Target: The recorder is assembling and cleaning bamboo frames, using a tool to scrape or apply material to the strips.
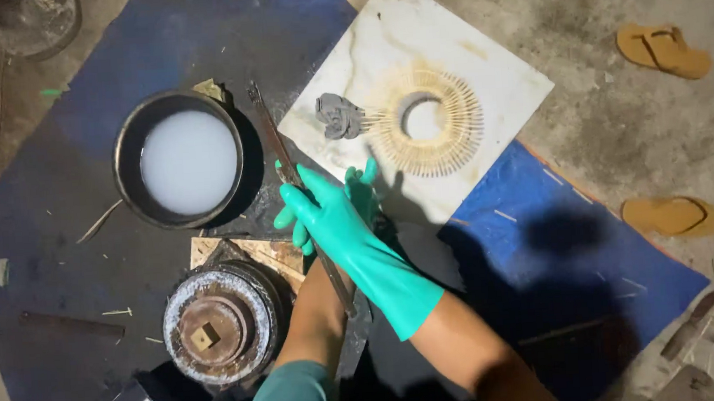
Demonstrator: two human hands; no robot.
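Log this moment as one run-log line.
right hand: green glove, over long dark metal bar | left hand: gloved, mostly hidden | near: black bowl of white liquid; stick ring on white tile

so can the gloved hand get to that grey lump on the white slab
Probably yes: the gloved hand is near the grey lump, with only bare white slab between them, though it is holding a long metal bar.

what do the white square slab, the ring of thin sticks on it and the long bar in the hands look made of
White square slab: likely marble or glazed tile; smooth, with brownish veins and stains.
Ring of thin pale sticks: probably bamboo or wood; straw-coloured, matte slivers fanned around a hole.
Long dark bar: seemingly iron or steel; dull, grimy, rust-toned, held by the green-gloved right hand.
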